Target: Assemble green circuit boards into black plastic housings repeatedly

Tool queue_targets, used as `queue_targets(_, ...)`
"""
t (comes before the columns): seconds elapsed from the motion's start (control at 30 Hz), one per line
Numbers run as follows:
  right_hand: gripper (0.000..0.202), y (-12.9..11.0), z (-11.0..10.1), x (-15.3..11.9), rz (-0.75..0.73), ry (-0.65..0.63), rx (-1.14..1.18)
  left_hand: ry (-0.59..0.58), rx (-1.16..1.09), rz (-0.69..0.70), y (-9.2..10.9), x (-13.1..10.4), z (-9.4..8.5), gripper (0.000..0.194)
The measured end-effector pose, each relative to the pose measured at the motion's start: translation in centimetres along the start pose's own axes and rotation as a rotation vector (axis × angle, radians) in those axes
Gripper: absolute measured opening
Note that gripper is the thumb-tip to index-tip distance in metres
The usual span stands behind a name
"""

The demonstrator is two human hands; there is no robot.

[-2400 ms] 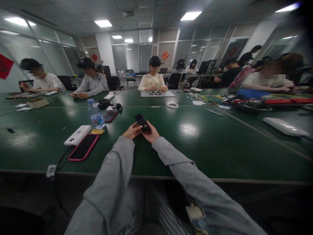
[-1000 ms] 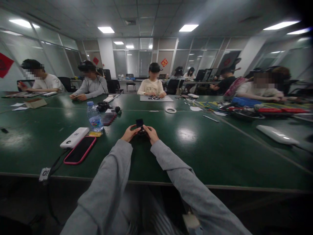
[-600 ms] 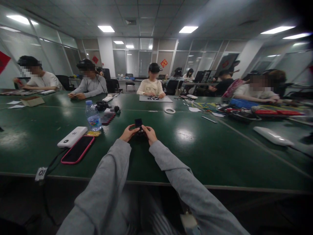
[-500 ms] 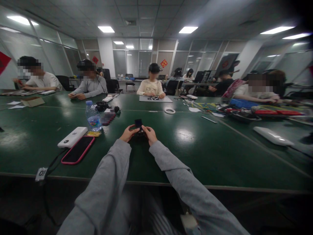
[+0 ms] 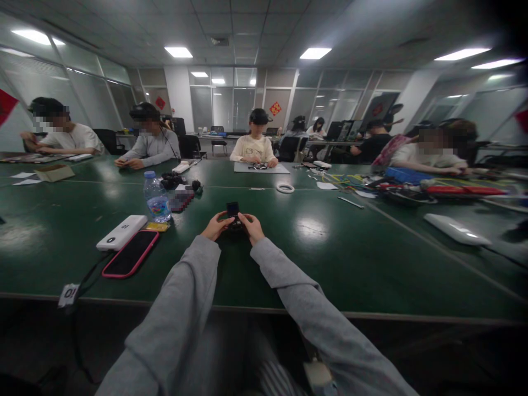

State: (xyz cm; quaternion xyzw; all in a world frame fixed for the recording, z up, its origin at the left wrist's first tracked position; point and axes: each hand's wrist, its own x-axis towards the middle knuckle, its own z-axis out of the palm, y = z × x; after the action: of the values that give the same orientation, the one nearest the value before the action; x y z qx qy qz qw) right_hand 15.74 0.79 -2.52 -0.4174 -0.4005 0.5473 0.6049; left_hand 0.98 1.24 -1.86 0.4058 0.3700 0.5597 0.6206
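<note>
Both hands are closed around a black handheld device [image 5: 233, 210], one at each side. The left hand [image 5: 215, 226] grips its left side, thumb laid across the front; the right hand [image 5: 253, 227] grips its right side, thumb likewise on the front. The fingers are curled, and those behind the device are largely hidden. The device has a dark flat upper part standing up above the thumbs; its lower part is mostly covered, and detail there is too small to read. It is held over the worktop [image 5: 330, 264], set back from the near edge; whether it touches the surface cannot be determined.

Toward the left of the near edge lies a phone [image 5: 131, 253] with a pink rim, its dark face up. Just beyond it is a white power bank [image 5: 122, 232]. A black cord runs over the near edge there, bearing a white tag [image 5: 69, 295]. A yellow packet [image 5: 157, 226] lies near a clear bottle [image 5: 157, 198], which stands upright with a blue cap.

Farther back, a white ring [image 5: 285, 188] lies flat, short of a grey board [image 5: 268, 169] at the far edge, where a person [image 5: 253, 148] is seated. To the right are a thin rod [image 5: 351, 203] and, nearer the near edge, a white elongated object [image 5: 457, 230].
</note>
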Motion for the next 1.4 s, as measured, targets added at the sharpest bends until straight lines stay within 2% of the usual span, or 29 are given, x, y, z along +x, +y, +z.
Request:
queue_targets(0.1,0.056,-0.1,0.1,0.0,-0.054,-0.020,-0.056,0.008,-0.017,-0.001,0.0,0.0,0.0,0.058)
queue_targets(0.2,0.064,-1.4,0.1,0.3,-0.143,-0.033,-0.108,0.033,-0.079,-0.017,0.2,0.0,0.1,0.056)
queue_targets(0.33,0.067,-4.4,-0.8,1.1,-0.428,0.021,-0.227,0.030,-0.156,-0.039,0.6,-0.1,0.2,0.053)
queue_targets(0.4,0.067,-5.1,-1.5,1.5,-0.491,0.060,-0.262,0.036,-0.162,-0.041,0.7,-0.1,0.3,0.053)
queue_targets(0.5,0.063,-4.6,-1.8,1.4,-0.352,0.036,-0.238,0.060,-0.160,-0.041,0.7,-0.2,0.3,0.051)
queue_targets(0.6,0.051,-2.8,-0.8,0.5,-0.113,-0.143,-0.167,0.068,-0.162,-0.042,0.7,-0.3,0.5,0.049)
queue_targets(0.67,0.047,-1.8,0.5,-0.5,0.067,-0.268,-0.049,0.047,-0.174,-0.027,0.7,-0.5,0.6,0.046)
queue_targets(0.73,0.047,-1.4,1.6,-1.4,0.208,-0.337,0.095,0.025,-0.194,0.004,0.7,-0.5,0.6,0.043)
queue_targets(0.87,0.040,-2.0,2.6,-2.5,0.295,-0.371,0.291,0.039,-0.213,0.046,0.5,-0.3,0.6,0.042)
queue_targets(0.97,0.034,-2.2,2.3,-2.4,0.307,-0.390,0.310,0.040,-0.204,0.048,0.3,0.0,0.3,0.043)
queue_targets(1.03,0.036,-1.9,2.1,-2.0,0.232,-0.333,0.152,0.044,-0.186,0.048,0.2,0.1,0.3,0.043)
queue_targets(1.13,0.039,-1.1,1.7,-1.4,0.040,-0.156,-0.137,0.077,-0.138,0.030,0.2,0.1,0.3,0.043)
queue_targets(1.23,0.048,-0.6,1.1,-1.0,-0.104,-0.002,-0.253,0.091,-0.135,-0.029,0.3,-0.3,0.8,0.042)
queue_targets(1.33,0.057,-0.7,0.6,-1.0,-0.391,0.145,-0.592,0.003,-0.176,-0.129,0.3,-0.9,1.5,0.031)
queue_targets(1.4,0.058,-0.9,0.5,-1.3,-0.598,0.142,-0.868,-0.042,-0.217,-0.216,0.5,-1.4,2.1,0.027)
